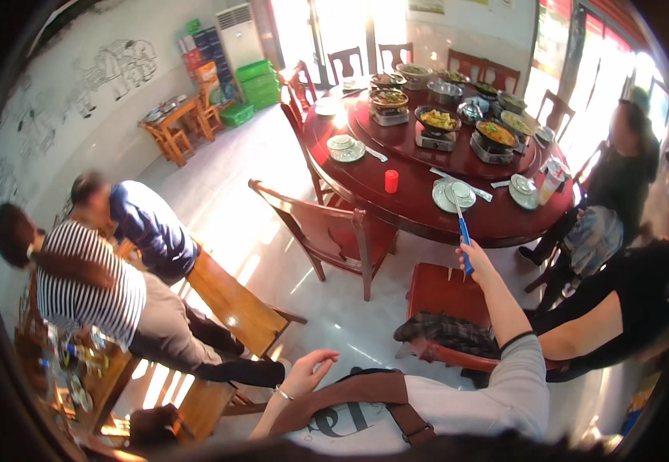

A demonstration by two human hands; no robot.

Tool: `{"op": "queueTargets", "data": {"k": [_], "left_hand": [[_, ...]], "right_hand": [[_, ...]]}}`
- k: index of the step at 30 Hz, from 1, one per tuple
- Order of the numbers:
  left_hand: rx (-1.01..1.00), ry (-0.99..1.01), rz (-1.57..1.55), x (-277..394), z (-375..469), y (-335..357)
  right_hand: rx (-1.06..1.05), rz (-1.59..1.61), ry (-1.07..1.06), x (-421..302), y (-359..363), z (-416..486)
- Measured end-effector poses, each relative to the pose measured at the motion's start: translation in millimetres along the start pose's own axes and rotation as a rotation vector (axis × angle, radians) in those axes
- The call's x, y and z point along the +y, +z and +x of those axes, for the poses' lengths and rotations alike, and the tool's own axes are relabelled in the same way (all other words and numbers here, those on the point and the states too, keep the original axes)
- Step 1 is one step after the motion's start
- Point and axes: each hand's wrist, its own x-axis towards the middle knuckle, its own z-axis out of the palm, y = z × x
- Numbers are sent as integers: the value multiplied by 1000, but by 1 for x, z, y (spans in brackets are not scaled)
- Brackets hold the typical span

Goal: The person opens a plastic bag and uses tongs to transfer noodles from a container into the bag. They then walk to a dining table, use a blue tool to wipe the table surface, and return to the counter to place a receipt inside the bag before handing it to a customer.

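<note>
My right hand (474,260) grips the blue handle of a long, thin tool (465,237), perhaps a lighter, whose metal shaft points away from me towards a place setting (454,196) on the round red table (403,211). Whether the tip touches the dishes I cannot tell. My left hand (310,371), fingers partly bent and holding nothing, is low in front of my body. A red cup-like object (391,181) stands near the table's edge. Dishes of food, among them a pan of yellow food (438,121) and another pan (496,134), sit on small metal stoves farther back.
A red wooden chair (334,228) stands left of my right arm; another chair seat (447,289) lies below it, with dark cloth on its back. Two people (91,277) lean at the left by a wooden bench (233,300). Other people (617,156) are close on the right.
</note>
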Motion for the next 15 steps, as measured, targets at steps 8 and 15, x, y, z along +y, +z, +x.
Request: {"op": "queueTargets", "data": {"k": [8, 15], "left_hand": [[88, 117, -80, -34, 164, -80], [240, 560, 576, -29, 334, -116]], "right_hand": [[226, -299, -23, -16, 41, 127], [495, -1002, -193, -50, 25, 263]]}}
